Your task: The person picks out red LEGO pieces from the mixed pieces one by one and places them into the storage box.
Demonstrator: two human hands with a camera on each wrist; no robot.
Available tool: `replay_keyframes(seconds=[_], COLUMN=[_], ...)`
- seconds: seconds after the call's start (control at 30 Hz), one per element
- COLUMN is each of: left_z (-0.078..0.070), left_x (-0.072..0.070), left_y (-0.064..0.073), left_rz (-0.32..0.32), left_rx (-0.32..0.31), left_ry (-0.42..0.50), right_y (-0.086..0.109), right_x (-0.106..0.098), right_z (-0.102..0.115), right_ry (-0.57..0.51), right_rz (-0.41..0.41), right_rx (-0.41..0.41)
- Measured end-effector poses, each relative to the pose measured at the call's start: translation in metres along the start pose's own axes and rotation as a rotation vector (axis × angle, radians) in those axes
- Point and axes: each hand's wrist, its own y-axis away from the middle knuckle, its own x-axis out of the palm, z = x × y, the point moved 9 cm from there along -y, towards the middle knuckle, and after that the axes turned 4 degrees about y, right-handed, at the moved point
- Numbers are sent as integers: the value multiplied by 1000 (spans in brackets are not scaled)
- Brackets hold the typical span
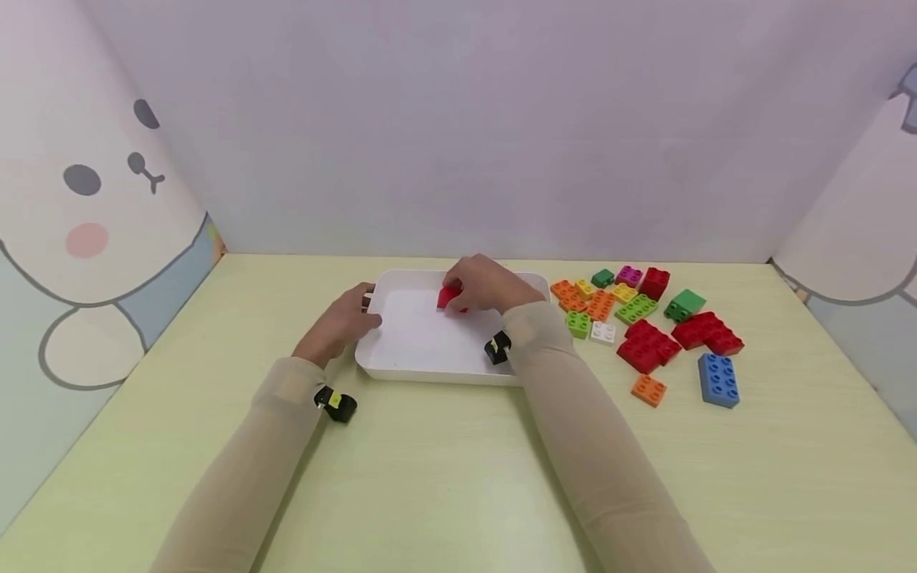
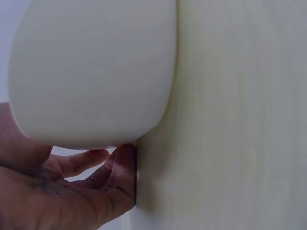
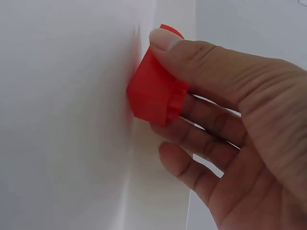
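Observation:
A shallow white tray (image 1: 423,342) lies on the table in the head view. My left hand (image 1: 345,322) grips its left end, thumb over the rim and fingers along the outer side. The left wrist view shows the tray's wall (image 2: 96,86) close up, with the left hand (image 2: 72,191) curled at its edge. Over the back part of the tray, my right hand (image 1: 483,282) pinches a red toy brick (image 1: 448,298). In the right wrist view the brick (image 3: 151,91) is tilted between thumb and fingers, close to the tray's white surface.
Right of the tray lie many loose toy bricks, among them a blue brick (image 1: 719,380), an orange brick (image 1: 649,390), a white brick (image 1: 602,332) and joined red bricks (image 1: 647,346). A pale wall (image 1: 494,143) rises behind the table (image 1: 430,477).

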Motion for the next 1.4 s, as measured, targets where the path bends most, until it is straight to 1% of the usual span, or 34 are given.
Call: replay_keyframes(seconds=[0.27,0.4,0.5,0.73,0.93,1.03,1.1,1.17,1.27,1.4], left_z=[2,1,0,0,0,0,0,1,2,0], left_x=[2,1,0,1,3,3,2,1,1,1], left_y=[-1,-1,0,0,0,0,1,2,3,1], left_rz=[4,4,-1,10,20,21,19,17,22,29], left_rx=[-8,-8,-8,-6,0,-6,-11,-17,-21,-16], left_ry=[-2,1,2,-2,10,10,11,12,16,19], right_y=[-1,-1,-2,-3,-3,2,7,15,32,62], right_x=[8,7,6,9,5,-5,-15,-29,-54,-89], right_z=[5,7,8,4,2,4,8,13,23,38], right_ry=[-1,9,15,0,-33,-70,-104,-115,-113,-75], right_rz=[28,20,15,28,17,2,-18,-43,-99,-193], right_rx=[-52,-63,-57,-20,-34,-43,-42,-52,-64,-92])
